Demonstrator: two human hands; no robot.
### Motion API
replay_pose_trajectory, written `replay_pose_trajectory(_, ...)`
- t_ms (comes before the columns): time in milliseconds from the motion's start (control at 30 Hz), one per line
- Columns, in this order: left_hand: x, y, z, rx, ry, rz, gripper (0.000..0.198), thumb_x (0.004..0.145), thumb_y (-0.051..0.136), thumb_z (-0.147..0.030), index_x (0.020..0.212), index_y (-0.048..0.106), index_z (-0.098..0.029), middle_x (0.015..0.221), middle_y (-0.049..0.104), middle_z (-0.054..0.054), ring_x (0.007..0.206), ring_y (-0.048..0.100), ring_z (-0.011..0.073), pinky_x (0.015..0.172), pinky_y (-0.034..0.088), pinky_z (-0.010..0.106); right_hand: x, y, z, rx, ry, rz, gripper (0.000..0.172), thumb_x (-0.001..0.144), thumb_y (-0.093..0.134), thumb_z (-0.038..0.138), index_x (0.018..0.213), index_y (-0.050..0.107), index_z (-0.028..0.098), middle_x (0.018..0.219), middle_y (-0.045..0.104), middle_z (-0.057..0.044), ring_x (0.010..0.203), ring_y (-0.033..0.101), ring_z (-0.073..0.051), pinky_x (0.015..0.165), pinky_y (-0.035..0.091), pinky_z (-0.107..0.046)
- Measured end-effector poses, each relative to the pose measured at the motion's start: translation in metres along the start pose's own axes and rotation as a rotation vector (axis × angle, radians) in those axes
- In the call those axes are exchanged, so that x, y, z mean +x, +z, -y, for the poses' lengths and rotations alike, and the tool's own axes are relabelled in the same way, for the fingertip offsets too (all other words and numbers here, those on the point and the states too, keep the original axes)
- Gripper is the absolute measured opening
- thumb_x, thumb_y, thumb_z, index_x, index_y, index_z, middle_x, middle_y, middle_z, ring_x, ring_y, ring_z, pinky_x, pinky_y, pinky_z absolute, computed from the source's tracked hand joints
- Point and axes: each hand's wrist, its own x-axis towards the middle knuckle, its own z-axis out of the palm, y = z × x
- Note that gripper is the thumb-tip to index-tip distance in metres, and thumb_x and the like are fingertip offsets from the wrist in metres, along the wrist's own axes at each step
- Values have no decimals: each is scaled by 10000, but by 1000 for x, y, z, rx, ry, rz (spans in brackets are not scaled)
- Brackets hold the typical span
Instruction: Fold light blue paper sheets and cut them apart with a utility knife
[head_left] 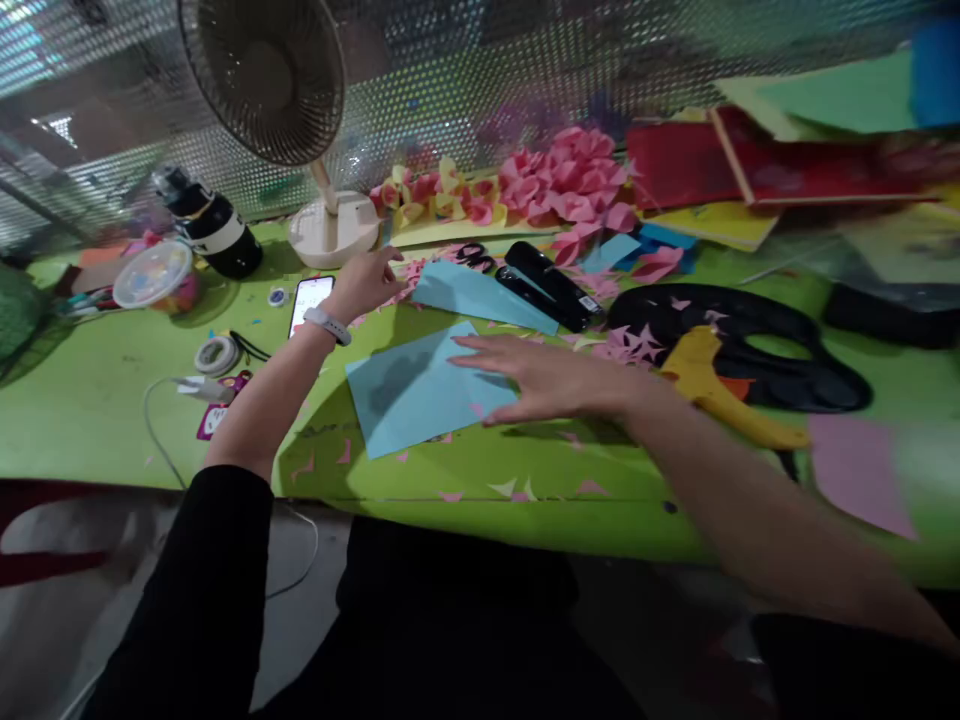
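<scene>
The pale blue paper sheet (416,390) lies flat, its three-o'clock corner hidden under the right hand (547,380), grip spread apart. At ten o'clock the left hand (365,285), grip loosely apart, looks blurred.

On the table (90,400), near sheet (409,395) at front; second sheet (480,293) behind it, stapler (551,285) to its right. Left of both the phone (309,300); fan (330,225) behind it, bottle (214,230) further left.

We count two blue sheets: the near sheet (409,395) under our right hand (551,380), the far sheet (472,293) and one stapler (551,285) beyond it. Beside our left hand (364,283): one phone (309,300), one fan (270,80), one bottle (214,230).
</scene>
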Motion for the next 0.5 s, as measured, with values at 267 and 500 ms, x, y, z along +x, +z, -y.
replay_pose_trajectory(267, -138, 10, -24, -134, 383, 336, 884, 945, 678, -732, 1629, 483, -208, 1667, 511, 168, 1500, 549, 295, 1251, 431, 407, 28, 56, 6, -164, -3, -129, 483, 1092, 502, 386, 1504, 652, 182, 1623, 571, -154, 1510, 535, -310, 1246, 428, -564)
replay_pose_trajectory(500, -183, 43, -16, 173, 412, 355, 913, 1037, 551, -715, 1708, 328, -137, 1789, 217, 196, 1692, 185, 303, 1385, 112, 475, 14, 59, 7, -218, -11, -62, 750, 1024, 585, 628, 1613, 531, 166, 1702, 436, -178, 1555, 466, -360, 1239, 434, -597)
